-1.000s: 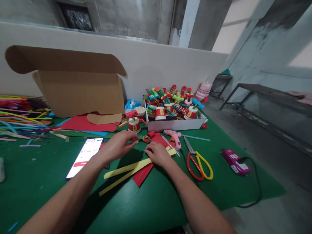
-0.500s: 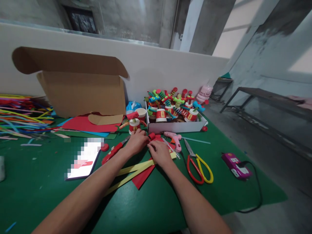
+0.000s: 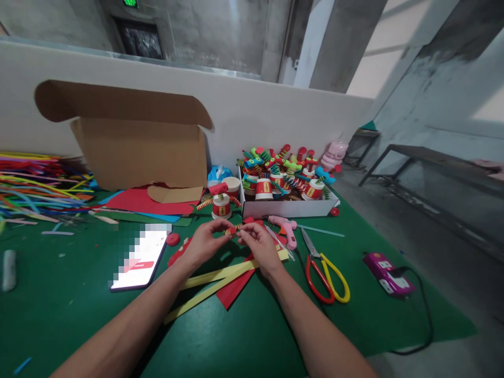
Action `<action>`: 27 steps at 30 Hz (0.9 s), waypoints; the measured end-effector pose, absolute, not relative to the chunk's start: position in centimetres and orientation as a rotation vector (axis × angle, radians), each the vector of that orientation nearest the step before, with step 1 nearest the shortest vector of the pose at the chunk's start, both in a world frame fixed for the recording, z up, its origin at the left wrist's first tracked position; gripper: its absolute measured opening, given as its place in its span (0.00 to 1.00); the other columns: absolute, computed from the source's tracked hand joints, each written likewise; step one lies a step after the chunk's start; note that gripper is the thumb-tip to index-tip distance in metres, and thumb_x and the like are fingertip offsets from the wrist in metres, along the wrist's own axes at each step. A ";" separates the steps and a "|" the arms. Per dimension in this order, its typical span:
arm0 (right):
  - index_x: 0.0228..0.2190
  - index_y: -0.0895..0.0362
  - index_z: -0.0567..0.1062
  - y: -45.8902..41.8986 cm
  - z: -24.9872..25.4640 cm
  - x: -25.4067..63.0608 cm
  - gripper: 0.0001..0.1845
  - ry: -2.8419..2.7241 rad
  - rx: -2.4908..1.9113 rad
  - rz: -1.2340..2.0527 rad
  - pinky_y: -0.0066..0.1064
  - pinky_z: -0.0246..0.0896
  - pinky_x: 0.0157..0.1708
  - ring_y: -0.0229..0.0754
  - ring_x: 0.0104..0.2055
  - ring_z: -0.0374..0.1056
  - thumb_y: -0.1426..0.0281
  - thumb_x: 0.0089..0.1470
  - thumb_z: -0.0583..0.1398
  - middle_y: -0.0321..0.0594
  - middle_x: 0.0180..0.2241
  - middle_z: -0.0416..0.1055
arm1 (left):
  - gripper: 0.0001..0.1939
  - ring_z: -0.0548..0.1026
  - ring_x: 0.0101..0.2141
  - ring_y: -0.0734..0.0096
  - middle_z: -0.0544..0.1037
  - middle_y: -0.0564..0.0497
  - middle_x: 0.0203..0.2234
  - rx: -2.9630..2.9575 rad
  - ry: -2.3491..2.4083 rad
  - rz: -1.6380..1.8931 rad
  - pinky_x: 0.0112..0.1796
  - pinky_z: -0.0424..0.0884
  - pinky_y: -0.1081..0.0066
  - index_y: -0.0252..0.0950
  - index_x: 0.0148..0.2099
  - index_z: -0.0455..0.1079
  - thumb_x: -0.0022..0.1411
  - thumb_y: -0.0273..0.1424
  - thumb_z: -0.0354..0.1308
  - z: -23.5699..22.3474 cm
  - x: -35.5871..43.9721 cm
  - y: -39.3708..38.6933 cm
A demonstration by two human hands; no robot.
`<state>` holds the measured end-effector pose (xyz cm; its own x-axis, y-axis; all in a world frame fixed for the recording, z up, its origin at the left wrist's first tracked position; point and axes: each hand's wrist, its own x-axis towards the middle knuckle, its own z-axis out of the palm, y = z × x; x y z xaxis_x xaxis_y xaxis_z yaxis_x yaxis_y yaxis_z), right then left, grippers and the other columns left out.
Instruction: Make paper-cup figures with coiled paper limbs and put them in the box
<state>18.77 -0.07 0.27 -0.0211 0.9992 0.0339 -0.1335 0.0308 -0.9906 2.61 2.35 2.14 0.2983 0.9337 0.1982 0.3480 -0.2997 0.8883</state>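
Observation:
My left hand (image 3: 207,242) and my right hand (image 3: 263,248) pinch a small red-and-yellow folded paper spring (image 3: 232,230) between them, one at each end. Fingers hide part of it. Just behind stands a paper-cup figure (image 3: 221,207) with a red roll on top and springy paper arms. Below the hands lie yellow paper strips (image 3: 214,275) across a red paper sheet (image 3: 233,293). Close to my right hand are a pink glue gun (image 3: 289,228) and scissors (image 3: 315,255) with red and yellow handles. A red-handled tool (image 3: 179,253) is partly covered by my left hand.
A white box (image 3: 291,209) of finished-looking cup figures stands at the back. Left are a lit phone (image 3: 144,257), a red paper coil (image 3: 173,239), coloured strips (image 3: 39,181) and an open cardboard box (image 3: 144,152). A purple power strip (image 3: 388,273) with a black cord lies right.
My left hand has drawn back from beside the cup figure towards my right hand. The paper spring now shows between my fingers. The view has shifted slightly.

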 end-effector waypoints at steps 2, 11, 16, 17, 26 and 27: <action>0.32 0.54 0.70 -0.2 0.3 18.4 0.15 -1.133 -1.059 1.257 0.31 0.65 0.37 0.37 0.32 0.68 0.60 0.44 0.65 0.34 0.30 0.71 | 0.13 0.75 0.36 0.64 0.79 0.50 0.32 1.834 1.200 0.995 0.41 0.69 0.66 0.37 0.34 0.72 0.53 0.41 0.57 2.0 2.6 2.1; 0.31 0.55 0.71 -0.1 -0.2 18.4 0.13 -1.211 -1.074 1.186 0.31 0.65 0.38 0.38 0.34 0.69 0.63 0.43 0.65 0.36 0.30 0.71 | 0.09 0.74 0.38 0.63 0.78 0.48 0.34 2.050 1.145 1.073 0.42 0.69 0.65 0.38 0.37 0.73 0.56 0.37 0.57 0.9 2.5 2.0; 0.32 0.56 0.71 -0.1 -0.7 18.2 0.14 -1.186 -1.064 1.237 0.30 0.66 0.38 0.37 0.33 0.70 0.62 0.44 0.65 0.35 0.30 0.72 | 0.10 0.75 0.38 0.64 0.79 0.48 0.35 2.020 1.104 1.088 0.42 0.69 0.65 0.38 0.39 0.73 0.56 0.36 0.57 0.8 2.7 2.0; 0.32 0.56 0.71 0.0 -0.7 18.4 0.15 -1.193 -1.065 1.240 0.30 0.66 0.37 0.38 0.33 0.70 0.61 0.45 0.65 0.35 0.29 0.72 | 0.10 0.75 0.37 0.64 0.79 0.48 0.34 2.000 1.101 1.091 0.42 0.69 0.65 0.37 0.38 0.73 0.57 0.36 0.57 0.8 2.7 2.0; 0.30 0.58 0.75 2.9 4.2 24.5 0.09 -1.720 -1.804 0.358 0.31 0.60 0.41 0.42 0.39 0.70 0.71 0.56 0.55 0.43 0.34 0.76 | 0.11 0.74 0.31 0.68 0.79 0.51 0.30 1.842 1.170 1.156 0.35 0.69 0.70 0.38 0.34 0.73 0.55 0.40 0.59 1.2 2.7 2.2; 0.31 0.58 0.75 3.2 4.9 25.2 0.09 -1.783 -1.936 0.270 0.31 0.59 0.41 0.44 0.41 0.70 0.71 0.56 0.55 0.44 0.37 0.76 | 0.11 0.74 0.31 0.68 0.79 0.51 0.29 1.837 1.172 1.153 0.34 0.68 0.71 0.38 0.34 0.73 0.55 0.40 0.58 1.2 2.7 2.1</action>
